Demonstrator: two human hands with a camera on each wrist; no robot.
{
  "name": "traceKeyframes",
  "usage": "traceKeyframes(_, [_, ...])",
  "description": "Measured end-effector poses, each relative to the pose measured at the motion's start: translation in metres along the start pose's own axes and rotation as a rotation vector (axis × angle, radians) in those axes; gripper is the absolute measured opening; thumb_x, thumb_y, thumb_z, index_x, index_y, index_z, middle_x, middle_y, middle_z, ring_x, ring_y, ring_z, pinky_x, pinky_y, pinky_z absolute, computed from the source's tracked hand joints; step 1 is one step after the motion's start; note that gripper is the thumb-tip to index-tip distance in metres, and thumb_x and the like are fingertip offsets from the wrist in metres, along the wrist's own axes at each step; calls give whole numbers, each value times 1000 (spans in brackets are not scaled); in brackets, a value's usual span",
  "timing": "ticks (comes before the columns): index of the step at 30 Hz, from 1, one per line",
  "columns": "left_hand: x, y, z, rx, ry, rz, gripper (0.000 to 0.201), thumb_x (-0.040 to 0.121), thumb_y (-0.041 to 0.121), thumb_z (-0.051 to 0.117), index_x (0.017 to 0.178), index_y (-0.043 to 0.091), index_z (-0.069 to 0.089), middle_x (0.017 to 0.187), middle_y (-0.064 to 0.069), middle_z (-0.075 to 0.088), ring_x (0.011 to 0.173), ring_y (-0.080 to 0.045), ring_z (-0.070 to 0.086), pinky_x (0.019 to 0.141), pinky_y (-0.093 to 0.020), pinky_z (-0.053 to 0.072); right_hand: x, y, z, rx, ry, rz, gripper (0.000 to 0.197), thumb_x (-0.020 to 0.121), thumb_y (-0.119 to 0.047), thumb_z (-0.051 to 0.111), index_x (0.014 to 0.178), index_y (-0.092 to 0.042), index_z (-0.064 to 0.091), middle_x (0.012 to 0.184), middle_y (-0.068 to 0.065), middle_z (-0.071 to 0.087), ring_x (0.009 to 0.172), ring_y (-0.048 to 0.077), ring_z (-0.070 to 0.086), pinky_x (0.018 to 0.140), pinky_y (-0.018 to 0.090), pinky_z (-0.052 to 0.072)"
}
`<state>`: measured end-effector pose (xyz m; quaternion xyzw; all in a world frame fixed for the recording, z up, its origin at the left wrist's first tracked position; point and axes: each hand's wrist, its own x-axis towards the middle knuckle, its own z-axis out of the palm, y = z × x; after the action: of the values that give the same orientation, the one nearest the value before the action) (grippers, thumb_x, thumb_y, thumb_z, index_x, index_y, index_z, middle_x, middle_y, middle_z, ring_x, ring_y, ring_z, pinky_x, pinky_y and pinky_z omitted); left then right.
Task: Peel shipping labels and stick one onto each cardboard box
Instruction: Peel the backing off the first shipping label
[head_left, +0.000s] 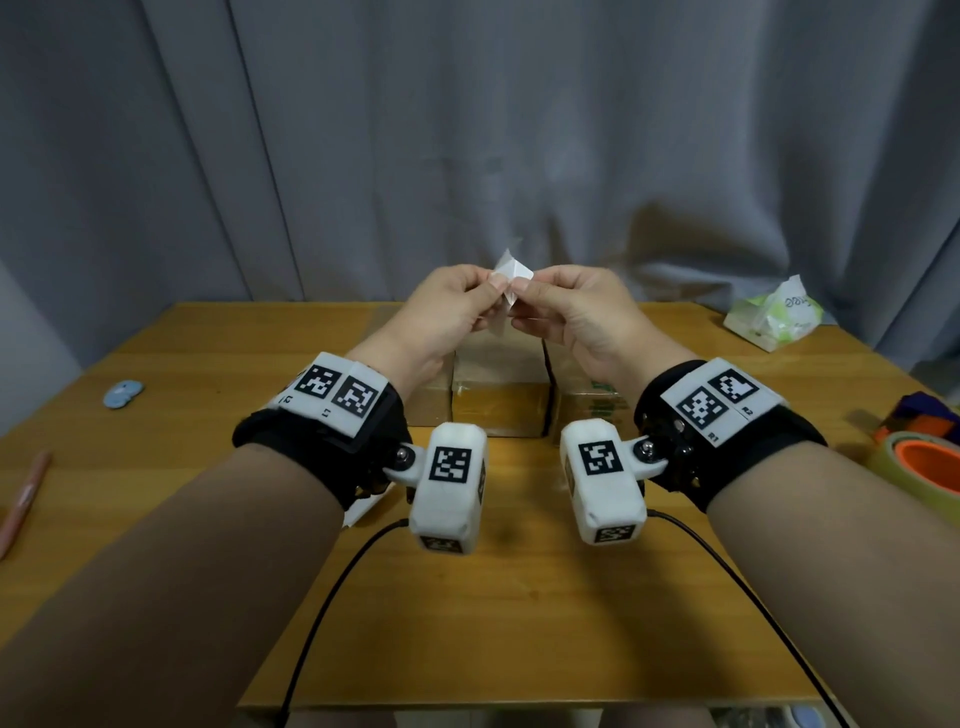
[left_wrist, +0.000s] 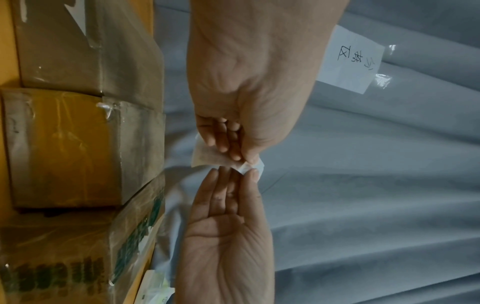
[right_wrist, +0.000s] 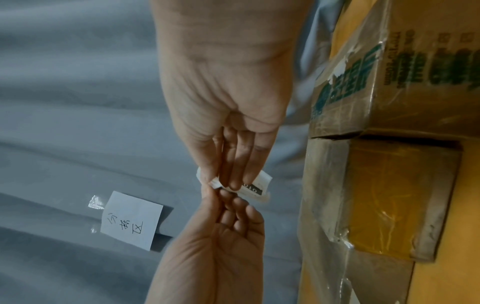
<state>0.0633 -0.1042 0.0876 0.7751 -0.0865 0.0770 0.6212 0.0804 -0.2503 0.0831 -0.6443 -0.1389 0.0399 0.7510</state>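
Our left hand (head_left: 445, 306) and right hand (head_left: 574, 306) met above the tape-wrapped brown cardboard boxes (head_left: 500, 400), raised off the wooden surface (head_left: 519, 613). Both hands' fingers (left_wrist: 235, 148) pinched one small, crumpled white paper shipping label (head_left: 508, 275) between them.

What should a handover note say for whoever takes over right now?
Left hand and right hand: both pinch one small white label, held up over the boxes, apparently mid-peel.
Boxes: cardboard, side by side on the table, below the hands.
Done: no newly stuck label can be made out on any box.
Left: finish peeling, stick this label on a box, then repeat for the others.
Tape roll and tissue pack lie at the table's right.
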Motion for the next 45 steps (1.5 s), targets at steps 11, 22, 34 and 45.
traceKeyframes(11, [3,-10,-6,22,26,-69,15,99,16,42,89,14,53,79,-2,62,67,-6,59,73,-22,52,-1,4,-2,-32,-14,51,10,85,-3,65,75,-2,63,73,12,68,65,15,67,61,22,55])
traceKeyframes(22, [-6,-17,-1,-163,43,-48,25,85,22,67,102,4,65,93,-8,67,86,-15,62,84,-29,52,1,8,3,42,60,25,12,87,-5,62,75,-5,64,77,12,67,70,18,64,69,26,56])
traceKeyframes(34, [-3,-12,1,-19,157,76,7,86,13,65,85,7,64,74,-5,63,67,-11,60,72,-22,53,-2,12,5,-36,-16,-29,17,86,-20,66,84,-3,70,77,13,70,70,21,67,71,29,56])
traceKeyframes(45, [1,-11,1,-19,43,20,7,94,11,52,94,5,55,65,-1,53,49,0,49,54,-12,44,-1,10,4,-93,45,-37,16,84,-9,67,69,-8,64,73,11,66,69,17,64,71,29,54])
